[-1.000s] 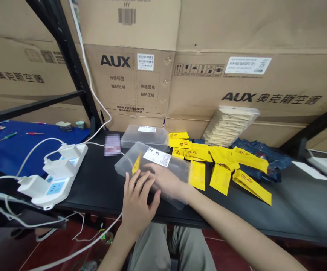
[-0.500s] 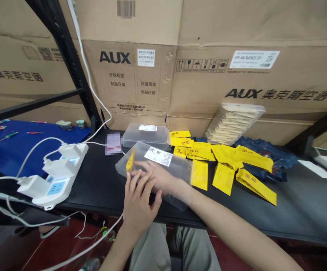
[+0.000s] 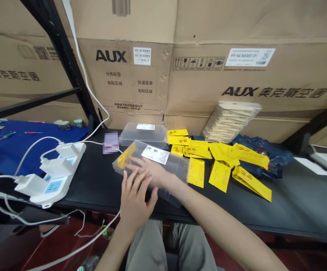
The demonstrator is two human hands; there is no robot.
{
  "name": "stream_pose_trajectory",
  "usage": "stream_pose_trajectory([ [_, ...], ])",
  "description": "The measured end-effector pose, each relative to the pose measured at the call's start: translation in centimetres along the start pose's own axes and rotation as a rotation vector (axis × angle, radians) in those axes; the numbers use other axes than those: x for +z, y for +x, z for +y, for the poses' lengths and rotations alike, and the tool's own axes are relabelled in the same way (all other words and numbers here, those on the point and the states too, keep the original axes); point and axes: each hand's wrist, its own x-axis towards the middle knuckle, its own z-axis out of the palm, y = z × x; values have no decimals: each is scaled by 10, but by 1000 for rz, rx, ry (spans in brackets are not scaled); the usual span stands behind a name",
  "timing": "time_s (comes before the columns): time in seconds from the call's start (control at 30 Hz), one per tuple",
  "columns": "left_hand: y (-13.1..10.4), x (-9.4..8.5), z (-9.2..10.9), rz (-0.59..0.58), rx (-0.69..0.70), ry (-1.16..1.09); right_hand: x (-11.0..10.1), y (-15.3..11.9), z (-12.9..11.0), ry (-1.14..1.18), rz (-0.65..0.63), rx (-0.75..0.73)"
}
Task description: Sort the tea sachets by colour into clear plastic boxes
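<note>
A clear plastic box point(image 3: 177, 169) with a white label lies on its side on the black table, its open end to the right. My right hand point(image 3: 148, 169) reaches inside it, fingers spread, the tips by a yellow packet point(image 3: 125, 156) at the box's far left end. My left hand point(image 3: 136, 194) rests with spread fingers against the near side of the box, holding nothing. Several yellow packets point(image 3: 220, 176) lie to the right of the box. Behind it sits a second clear box point(image 3: 143, 138), also labelled.
A white power strip point(image 3: 63, 177) with plugs and cables sits at the left, near a blue mat point(image 3: 30, 150). Dark blue packets point(image 3: 279, 156) and a stack of cream packets point(image 3: 228, 120) stand at the back right, before cardboard boxes point(image 3: 197, 22).
The yellow packet inside the box now lies flatter and shows more of its face. My right fingers have spread a little. The whole view has shifted slightly.
</note>
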Motion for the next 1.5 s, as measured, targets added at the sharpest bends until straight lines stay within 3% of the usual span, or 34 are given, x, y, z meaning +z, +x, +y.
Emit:
stream_pose_trajectory([
  [0.4,0,-2,-1,23,-45,-50,-9,-23,-15,270,27,279],
  [0.83,-1,-1,-1,-10,-39,-27,0,-23,-15,188,105,202],
  [1.5,-1,0,-1,-15,-33,-19,-1,-24,-20,194,108,310],
])
